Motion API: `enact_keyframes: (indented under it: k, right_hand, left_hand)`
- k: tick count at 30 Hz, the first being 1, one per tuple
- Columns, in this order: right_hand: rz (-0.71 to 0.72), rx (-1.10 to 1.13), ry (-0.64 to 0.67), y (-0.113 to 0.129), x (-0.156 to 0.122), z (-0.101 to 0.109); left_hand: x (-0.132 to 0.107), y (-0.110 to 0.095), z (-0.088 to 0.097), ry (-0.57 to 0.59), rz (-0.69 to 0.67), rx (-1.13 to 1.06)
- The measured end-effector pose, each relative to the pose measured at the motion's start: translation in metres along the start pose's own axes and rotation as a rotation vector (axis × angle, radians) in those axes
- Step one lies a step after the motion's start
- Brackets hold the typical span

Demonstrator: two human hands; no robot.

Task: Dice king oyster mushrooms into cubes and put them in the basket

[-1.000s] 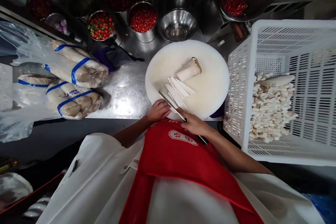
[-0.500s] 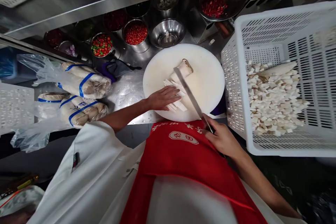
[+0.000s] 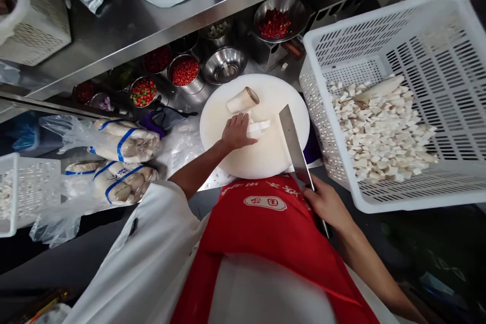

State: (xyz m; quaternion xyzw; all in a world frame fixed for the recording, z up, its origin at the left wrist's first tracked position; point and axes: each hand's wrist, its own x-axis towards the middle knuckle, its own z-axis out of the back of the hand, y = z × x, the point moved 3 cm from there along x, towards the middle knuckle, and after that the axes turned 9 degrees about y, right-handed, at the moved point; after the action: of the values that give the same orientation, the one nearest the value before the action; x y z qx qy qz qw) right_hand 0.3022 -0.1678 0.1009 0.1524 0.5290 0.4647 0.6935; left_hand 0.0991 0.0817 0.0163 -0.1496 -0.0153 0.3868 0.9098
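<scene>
On the round white cutting board (image 3: 273, 91), my left hand (image 3: 237, 132) is closed around a small stack of white mushroom strips (image 3: 259, 127), thumb on the near side. The strips' left ends are hidden under my fingers. Beyond them lies a thick piece of mushroom stem (image 3: 243, 100) with a brownish end. My right hand (image 3: 327, 203) grips the handle of a cleaver (image 3: 295, 148). Its broad blade reaches over the right part of the board, apart from the strips.
At right stands a white slotted basket (image 3: 334, 126) holding many cut mushroom pieces (image 3: 383, 136). Bagged mushrooms (image 3: 125, 182) with blue bands lie left. Behind the board are a metal bowl (image 3: 225, 65) and containers of chopped red chillies (image 3: 184, 71), under a steel shelf (image 3: 152, 30).
The cleaver has moved right, away from the mushroom. My left hand has gone from lying flat over loose strips to holding them bunched together. The stem piece sits farther left, and the view has shifted.
</scene>
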Motion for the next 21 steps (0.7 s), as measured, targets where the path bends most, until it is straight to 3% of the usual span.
enact_keyframes:
  k: [3,6,11,16,21]
  right_hand:
    - [0.008,-0.123,0.012,0.001,0.015,0.011]
    - [0.025,-0.251,0.028,0.009,0.03,0.018]
    - [0.09,-0.408,0.048,0.03,0.048,0.009]
    - [0.227,-0.384,0.153,0.039,0.054,0.0]
    - [0.205,-0.411,0.13,0.038,0.055,0.002]
  left_hand:
    - [-0.013,-0.012,-0.008,-0.023,0.035,-0.065]
    - [-0.032,-0.008,-0.006,-0.032,0.068,-0.169]
    - [-0.063,0.016,0.0,-0.316,0.359,-0.491]
    - [-0.063,0.002,-0.01,-0.434,0.456,-0.615]
    - [-0.059,-0.002,-0.011,-0.467,0.472,-0.614]
